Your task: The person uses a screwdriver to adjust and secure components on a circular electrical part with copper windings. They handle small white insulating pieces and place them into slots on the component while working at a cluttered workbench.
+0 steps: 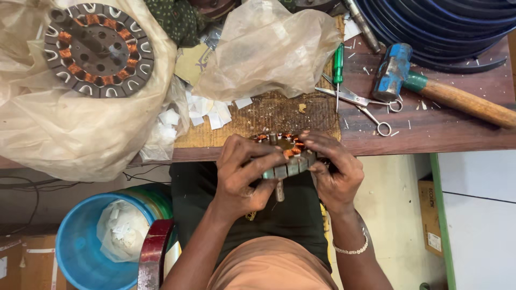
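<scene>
Stator core: a round laminated metal stator (283,156) with copper windings is being held at the near edge of the counter (430,129), over the person's lap.
Left hand: the left hand (244,177) is wrapping its grip around the left side and underside, fingers clamped across the steel outer rim.
Right hand: the right hand (333,174) is closing its grip on the right rim, fingertips pressing on top beside the windings.
Shaft: a short metal shaft (279,190) is sticking out below, between the two grips.
Handling, as a judgement: it is looking heavy and stiff for its size; the steel rim is giving a firm, safe hold, while the copper wire and its insulation are likely fragile and best left untouched.
Beyond the grips: scissors (360,104), a green-handled screwdriver (337,67) and a blue-headed hammer (424,86) are lying on the counter ahead and to the right.
Ahead left: a second stator (98,50) is resting on a plastic bag (64,129).
</scene>
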